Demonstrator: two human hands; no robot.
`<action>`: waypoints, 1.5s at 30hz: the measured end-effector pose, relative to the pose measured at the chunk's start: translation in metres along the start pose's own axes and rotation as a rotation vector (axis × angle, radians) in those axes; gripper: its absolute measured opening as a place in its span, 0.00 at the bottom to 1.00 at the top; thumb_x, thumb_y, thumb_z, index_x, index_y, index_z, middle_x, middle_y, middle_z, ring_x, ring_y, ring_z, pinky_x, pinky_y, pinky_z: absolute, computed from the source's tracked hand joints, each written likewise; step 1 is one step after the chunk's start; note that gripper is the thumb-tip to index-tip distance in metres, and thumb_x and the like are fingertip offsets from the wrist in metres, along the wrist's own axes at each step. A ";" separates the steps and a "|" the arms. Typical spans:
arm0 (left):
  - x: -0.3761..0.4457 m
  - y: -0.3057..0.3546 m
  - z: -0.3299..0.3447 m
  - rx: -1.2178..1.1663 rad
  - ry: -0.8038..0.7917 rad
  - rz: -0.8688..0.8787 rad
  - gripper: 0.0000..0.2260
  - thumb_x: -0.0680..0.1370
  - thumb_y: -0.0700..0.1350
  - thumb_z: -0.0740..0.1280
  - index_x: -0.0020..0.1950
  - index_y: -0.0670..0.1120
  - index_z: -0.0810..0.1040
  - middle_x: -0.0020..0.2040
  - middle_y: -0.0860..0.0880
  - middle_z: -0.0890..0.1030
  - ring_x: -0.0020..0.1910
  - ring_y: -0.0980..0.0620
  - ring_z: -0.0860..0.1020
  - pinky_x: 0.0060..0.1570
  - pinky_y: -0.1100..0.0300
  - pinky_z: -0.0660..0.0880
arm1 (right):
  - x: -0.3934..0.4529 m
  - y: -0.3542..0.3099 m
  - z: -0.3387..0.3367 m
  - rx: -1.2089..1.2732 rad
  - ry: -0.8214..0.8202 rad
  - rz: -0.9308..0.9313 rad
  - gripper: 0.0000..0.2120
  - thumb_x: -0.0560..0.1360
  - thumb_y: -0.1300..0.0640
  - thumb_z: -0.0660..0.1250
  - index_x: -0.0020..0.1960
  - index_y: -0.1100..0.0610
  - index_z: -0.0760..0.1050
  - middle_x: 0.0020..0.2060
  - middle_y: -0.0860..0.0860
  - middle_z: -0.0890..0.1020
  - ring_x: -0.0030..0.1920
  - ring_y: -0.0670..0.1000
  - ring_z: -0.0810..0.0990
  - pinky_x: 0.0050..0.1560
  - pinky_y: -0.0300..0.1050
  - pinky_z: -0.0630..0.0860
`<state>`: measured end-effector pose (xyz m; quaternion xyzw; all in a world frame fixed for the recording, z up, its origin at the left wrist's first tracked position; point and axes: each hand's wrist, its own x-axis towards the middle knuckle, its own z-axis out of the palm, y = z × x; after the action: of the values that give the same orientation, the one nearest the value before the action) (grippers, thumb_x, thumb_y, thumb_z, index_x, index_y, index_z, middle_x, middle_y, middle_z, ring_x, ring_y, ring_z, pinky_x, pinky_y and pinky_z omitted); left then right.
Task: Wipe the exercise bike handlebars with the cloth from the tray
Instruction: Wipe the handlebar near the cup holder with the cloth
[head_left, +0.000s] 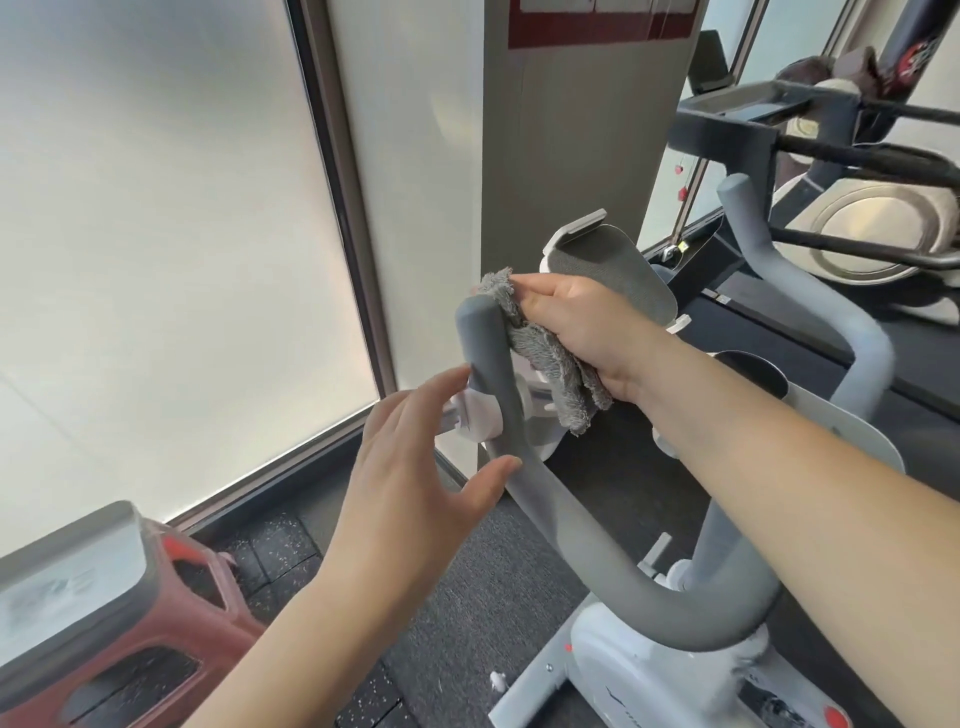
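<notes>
Cloth (540, 358): grey, shaggy; was bunched in the right hand (582, 332) and pressed against the inner side of the left handlebar's tip, its lower corner hanging loose below the palm.
Right hand: fingers were curled round the cloth, gripping it, knuckles toward the phone holder (608, 275).
Left hand (415, 467): fingers were spread and straight, holding nothing; fingertips and thumb sat at the outer side of the left handlebar (498, 395), touching or just short of it, which could not be told.
Right handlebar (810, 280): stood well apart, with no cloth on it; judged not yet wiped.
Tray: not in view.
Risk, slippage: the hanging corner could have dragged free if the grip loosened on a downward stroke.
Risk, missed surface: the cloth met one side of the bar only, so the outer face could have stayed dirty unless it was wrapped round.
Risk, snagging: loose cloth could have caught on the white bracket (478, 415) beside the bar.
Risk, unsteady bar: an open left hand gave little bracing against a hard rub.
</notes>
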<state>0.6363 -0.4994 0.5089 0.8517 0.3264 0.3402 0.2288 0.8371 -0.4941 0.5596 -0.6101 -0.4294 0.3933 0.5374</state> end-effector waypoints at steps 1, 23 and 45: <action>0.000 -0.001 0.000 -0.001 0.001 0.005 0.31 0.67 0.57 0.70 0.69 0.55 0.68 0.57 0.63 0.72 0.59 0.65 0.67 0.58 0.81 0.57 | 0.000 0.001 0.000 -0.008 -0.001 -0.001 0.11 0.80 0.56 0.62 0.59 0.55 0.77 0.44 0.50 0.84 0.43 0.46 0.81 0.47 0.39 0.77; 0.001 -0.004 -0.002 -0.002 0.007 0.038 0.30 0.69 0.56 0.72 0.70 0.55 0.68 0.55 0.74 0.65 0.60 0.63 0.69 0.58 0.82 0.56 | 0.010 -0.029 0.007 -0.246 -0.010 -0.185 0.05 0.77 0.54 0.66 0.48 0.49 0.82 0.47 0.51 0.85 0.47 0.47 0.82 0.56 0.45 0.77; -0.005 0.000 0.007 0.018 0.071 0.053 0.30 0.71 0.50 0.73 0.71 0.49 0.67 0.55 0.62 0.69 0.61 0.59 0.67 0.61 0.76 0.57 | -0.050 0.025 0.001 -0.490 0.203 -0.296 0.11 0.76 0.59 0.68 0.54 0.47 0.81 0.45 0.45 0.80 0.48 0.39 0.78 0.52 0.27 0.70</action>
<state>0.6389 -0.5040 0.5021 0.8495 0.3148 0.3731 0.2003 0.8224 -0.5424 0.5354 -0.6884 -0.5398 0.1325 0.4660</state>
